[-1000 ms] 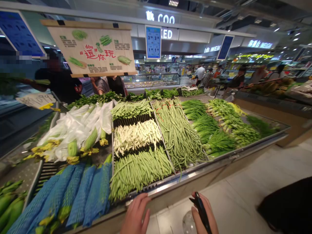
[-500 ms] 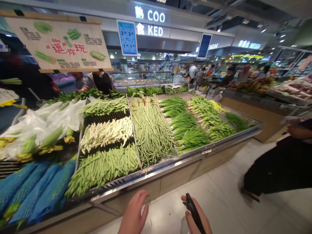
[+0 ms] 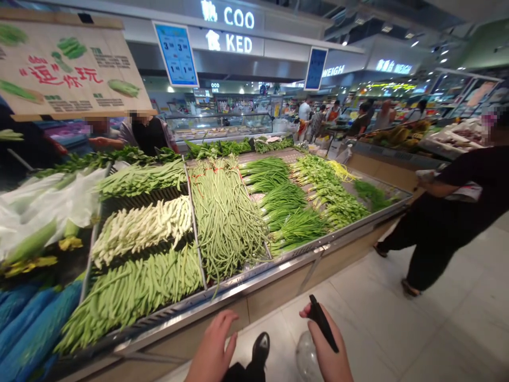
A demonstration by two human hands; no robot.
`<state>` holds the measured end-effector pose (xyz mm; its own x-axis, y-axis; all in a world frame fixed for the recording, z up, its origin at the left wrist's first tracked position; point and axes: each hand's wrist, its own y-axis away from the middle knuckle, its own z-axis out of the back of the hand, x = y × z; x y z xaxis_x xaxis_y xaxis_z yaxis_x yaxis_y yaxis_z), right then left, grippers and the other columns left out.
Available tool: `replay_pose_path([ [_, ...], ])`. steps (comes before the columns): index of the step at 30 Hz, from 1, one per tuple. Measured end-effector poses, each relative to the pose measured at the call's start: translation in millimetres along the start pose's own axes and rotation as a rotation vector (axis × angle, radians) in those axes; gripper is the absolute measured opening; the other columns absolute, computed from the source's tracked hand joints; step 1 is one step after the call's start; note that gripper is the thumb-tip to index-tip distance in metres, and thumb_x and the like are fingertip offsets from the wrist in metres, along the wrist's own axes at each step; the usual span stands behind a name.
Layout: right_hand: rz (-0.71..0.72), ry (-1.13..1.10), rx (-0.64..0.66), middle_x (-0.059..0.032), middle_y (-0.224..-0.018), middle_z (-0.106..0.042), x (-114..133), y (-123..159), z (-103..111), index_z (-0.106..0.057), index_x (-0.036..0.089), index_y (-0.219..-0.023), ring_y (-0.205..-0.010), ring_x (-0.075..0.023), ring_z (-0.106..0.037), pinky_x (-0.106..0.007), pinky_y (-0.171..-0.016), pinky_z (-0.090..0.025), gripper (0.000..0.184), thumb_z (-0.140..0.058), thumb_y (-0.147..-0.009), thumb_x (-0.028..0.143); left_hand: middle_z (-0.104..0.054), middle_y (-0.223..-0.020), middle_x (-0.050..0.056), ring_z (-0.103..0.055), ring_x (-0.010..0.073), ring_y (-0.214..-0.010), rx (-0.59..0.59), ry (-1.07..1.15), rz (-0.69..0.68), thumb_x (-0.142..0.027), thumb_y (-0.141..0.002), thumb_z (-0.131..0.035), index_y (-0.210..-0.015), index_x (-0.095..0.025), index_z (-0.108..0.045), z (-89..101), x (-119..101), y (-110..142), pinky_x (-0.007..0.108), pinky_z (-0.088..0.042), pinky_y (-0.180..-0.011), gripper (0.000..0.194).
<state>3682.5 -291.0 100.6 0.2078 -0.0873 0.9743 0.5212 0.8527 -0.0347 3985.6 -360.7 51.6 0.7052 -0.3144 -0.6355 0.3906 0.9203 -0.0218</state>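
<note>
My right hand (image 3: 337,353) is wrapped round a spray bottle (image 3: 323,324) with a black trigger head and a clear round body below. Its contents are hard to make out. To the left, my left hand (image 3: 212,342) hovers with its fingers apart and nothing in it, in front of the stall's metal edge. Beyond both hands lie long beans (image 3: 226,223) tied with red bands, green beans (image 3: 139,292), pale bean pods (image 3: 147,225) and bundles of chives (image 3: 284,204). Neither hand touches the vegetables.
The metal rim (image 3: 238,292) of the stall crosses ahead of me. A person in black (image 3: 449,212) walks on the tiled floor (image 3: 369,318) at right. Blue-netted vegetables (image 3: 43,323) lie at left. A hanging sign (image 3: 75,69) is above the stall.
The view has swung right, so the stall sits further left. The person at right shows more fully, and my shoe has come into view. My right hand still holds the spray bottle.
</note>
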Motion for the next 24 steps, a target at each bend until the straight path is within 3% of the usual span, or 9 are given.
replay_pose_path([
  [5,-0.004,-0.003,-0.101,-0.0093,-0.11,-0.083,12.5,-56.5,-1.4,-0.079,0.021,-0.102,-0.114,-0.0344,-0.073,-0.038,-0.098,-0.054,0.032,-0.066,-0.08,0.041,-0.073,-0.133,0.009,-0.069,0.0263,-0.127,-0.017,0.016,-0.063,-0.03,-0.095,-0.058,-0.125,-0.031,-0.07,-14.0,-7.2,-52.7,0.046,-0.057,-0.113,0.032],
  [10,0.022,0.041,-0.054,-0.0055,-0.093,-0.08,15.9,-109.7,-3.0,-0.076,0.022,-0.09,-0.097,-0.0308,-0.075,-0.034,-0.087,-0.056,0.023,-0.062,-0.081,0.038,-0.074,-0.133,0.009,-0.069,0.0249,-0.126,0.005,0.036,-0.114,-0.028,-0.096,-0.056,-0.126,-0.031,-0.07,-27.2,-28.2,-119.1,0.044,-0.057,-0.112,0.034],
  [14,-0.011,0.048,-0.076,-0.0073,-0.107,-0.082,7.1,-140.6,4.9,-0.078,0.022,-0.103,-0.107,-0.0319,-0.074,-0.034,-0.091,-0.056,0.03,-0.066,-0.083,0.041,-0.073,-0.134,0.009,-0.068,0.0249,-0.126,0.062,0.066,-0.169,-0.026,-0.096,-0.055,-0.128,-0.03,-0.069,-34.8,-49.4,-164.0,0.044,-0.057,-0.112,0.036],
  [16,-0.02,0.044,-0.084,-0.0081,-0.112,-0.082,2.5,-152.8,11.6,-0.079,0.022,-0.106,-0.11,-0.0326,-0.074,-0.036,-0.095,-0.056,0.033,-0.068,-0.083,0.043,-0.072,-0.136,0.009,-0.067,0.0252,-0.127,0.098,0.071,-0.167,-0.026,-0.095,-0.054,-0.129,-0.03,-0.069,-37.9,-58.8,-181.2,0.045,-0.055,-0.114,0.036],
  [20,-0.067,0.067,-0.086,-0.0062,-0.094,-0.082,-0.2,-174.3,26.5,-0.077,0.023,-0.088,-0.099,-0.0317,-0.075,-0.034,-0.086,-0.057,0.028,-0.067,-0.082,0.049,-0.07,-0.138,0.008,-0.066,0.0248,-0.129,0.136,0.071,-0.148,-0.026,-0.096,-0.054,-0.13,-0.031,-0.067,-46.5,-72.0,-205.3,0.044,-0.053,-0.115,0.037],
  [24,-0.164,0.086,-0.093,-0.0071,-0.101,-0.083,-0.2,-197.0,42.2,-0.08,0.023,-0.095,-0.105,-0.0346,-0.075,-0.037,-0.092,-0.057,0.037,-0.067,-0.078,0.053,-0.071,-0.137,0.007,-0.066,0.0245,-0.129,0.13,0.055,-0.11,-0.027,-0.096,-0.056,-0.129,-0.031,-0.067,-62.1,-79.8,-219.2,0.043,-0.053,-0.116,0.035],
])
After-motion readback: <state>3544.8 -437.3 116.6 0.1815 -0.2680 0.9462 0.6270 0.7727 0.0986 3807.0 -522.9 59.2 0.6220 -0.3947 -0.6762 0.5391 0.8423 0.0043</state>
